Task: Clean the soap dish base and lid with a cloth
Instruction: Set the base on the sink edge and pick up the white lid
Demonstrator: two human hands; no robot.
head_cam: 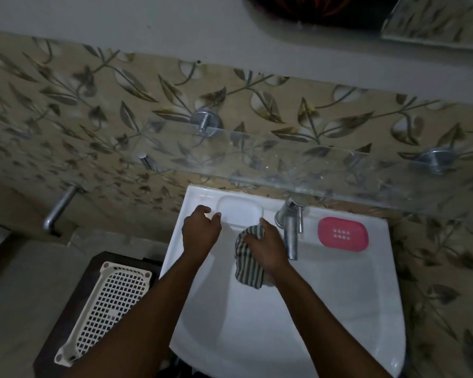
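Observation:
A pink soap dish base (343, 234) with drain holes lies on the back ledge of the white washbasin (339, 309), right of the tap (291, 230). A translucent white lid (239, 210) lies on the ledge left of the tap. My right hand (265, 245) grips a grey-and-white striped cloth (247, 259), which hangs over the basin just in front of the lid. My left hand (201, 227) hovers at the lid's left end with fingers loosely curled and holds nothing.
A glass shelf (339, 170) on chrome brackets juts from the leaf-patterned wall above the basin's back edge. A cream perforated tray (107, 306) lies on a dark stand to the left. A chrome pipe (59, 207) sticks out of the wall at far left.

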